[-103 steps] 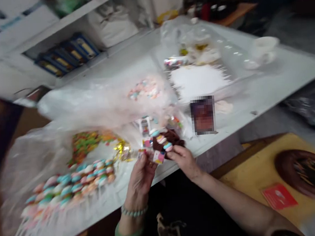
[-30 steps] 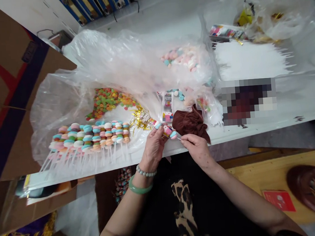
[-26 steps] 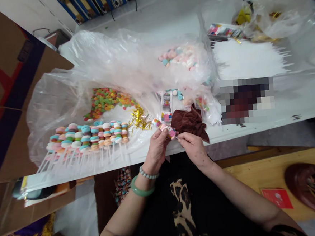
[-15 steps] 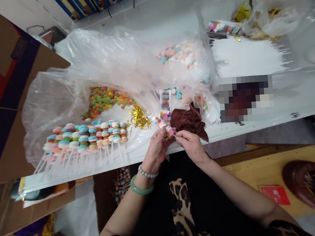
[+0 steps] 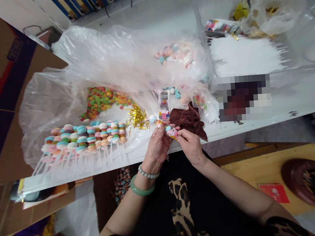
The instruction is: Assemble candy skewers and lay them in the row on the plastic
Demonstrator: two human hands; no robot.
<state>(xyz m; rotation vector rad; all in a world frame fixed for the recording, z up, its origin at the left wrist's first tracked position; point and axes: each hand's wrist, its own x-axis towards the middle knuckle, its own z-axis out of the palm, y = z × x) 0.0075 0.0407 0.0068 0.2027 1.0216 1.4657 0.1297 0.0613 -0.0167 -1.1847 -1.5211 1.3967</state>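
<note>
Seemingly light, soft, fragile: left hand (image 5: 157,150) and right hand (image 5: 191,148) grip a pastel candy skewer (image 5: 170,132) above the desk (image 5: 230,131) edge, fingers (image 5: 181,134) pinched, beside a brown cloth (image 5: 187,121); best held by its stick.

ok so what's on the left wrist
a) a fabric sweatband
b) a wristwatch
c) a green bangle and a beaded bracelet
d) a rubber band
c, the left hand has a pale beaded bracelet at the wrist, with a green bangle just behind it on the forearm.
</note>
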